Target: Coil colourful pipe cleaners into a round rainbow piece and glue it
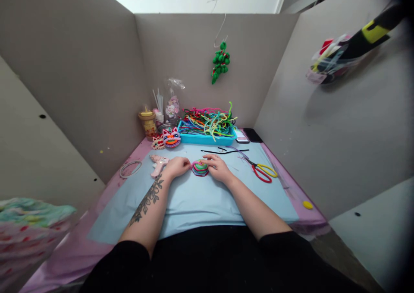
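Note:
A small round craft piece (200,168) of coiled fuzzy pipe cleaners, in green, pink, blue and dark red, lies on the blue cloth between my hands. My left hand (177,167) is closed at its left side, its fingertips pinching what looks like a pink pipe cleaner end. From the right, my right hand (219,168) grips the piece, fingers over its top and right edge; one finger reaches out above it. Left of my left hand lies a pink hot glue gun (158,165). Scissors (261,171) with red and yellow handles rest to the right.
Behind stands a blue tray (207,140) heaped with coloured pipe cleaners. Two finished animal faces (171,137) sit at its left, near a brown cup (148,124). Black pipe cleaners (223,152) and a phone (251,135) lie farther right. Grey panels (181,47) enclose the table.

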The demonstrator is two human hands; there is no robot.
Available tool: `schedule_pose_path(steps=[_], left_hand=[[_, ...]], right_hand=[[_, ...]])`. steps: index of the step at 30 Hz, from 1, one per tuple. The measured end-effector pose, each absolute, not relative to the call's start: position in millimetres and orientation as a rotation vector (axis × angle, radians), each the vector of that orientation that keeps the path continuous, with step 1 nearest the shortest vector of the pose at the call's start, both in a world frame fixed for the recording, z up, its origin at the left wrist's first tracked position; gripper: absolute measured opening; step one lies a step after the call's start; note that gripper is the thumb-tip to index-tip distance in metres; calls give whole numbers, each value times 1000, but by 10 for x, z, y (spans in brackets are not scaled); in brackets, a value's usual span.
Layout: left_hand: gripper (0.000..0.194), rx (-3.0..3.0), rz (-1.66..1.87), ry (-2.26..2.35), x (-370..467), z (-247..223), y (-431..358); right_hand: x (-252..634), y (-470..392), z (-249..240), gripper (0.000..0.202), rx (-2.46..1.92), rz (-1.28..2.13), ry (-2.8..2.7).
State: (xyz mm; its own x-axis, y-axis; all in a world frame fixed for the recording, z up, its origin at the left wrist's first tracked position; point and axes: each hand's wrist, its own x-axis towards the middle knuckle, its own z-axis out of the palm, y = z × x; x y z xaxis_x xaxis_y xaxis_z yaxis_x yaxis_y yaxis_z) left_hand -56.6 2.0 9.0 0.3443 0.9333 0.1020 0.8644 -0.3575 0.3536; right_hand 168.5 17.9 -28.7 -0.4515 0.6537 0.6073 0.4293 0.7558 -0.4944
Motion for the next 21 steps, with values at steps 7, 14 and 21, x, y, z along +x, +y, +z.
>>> schedule_pose_path(steps=[7,14,21], left_hand=[[28,2373,415,1627,-561,79,26],[28,2385,418,1614,-554,65,36],[29,2370,418,1620,-551,77,29]], right_hand=[[1679,159,-264,49,-846,327,-2187],[1675,159,-268,48,-853,329,-2197],[1671,177,-288,48,-847,335,-2192]])
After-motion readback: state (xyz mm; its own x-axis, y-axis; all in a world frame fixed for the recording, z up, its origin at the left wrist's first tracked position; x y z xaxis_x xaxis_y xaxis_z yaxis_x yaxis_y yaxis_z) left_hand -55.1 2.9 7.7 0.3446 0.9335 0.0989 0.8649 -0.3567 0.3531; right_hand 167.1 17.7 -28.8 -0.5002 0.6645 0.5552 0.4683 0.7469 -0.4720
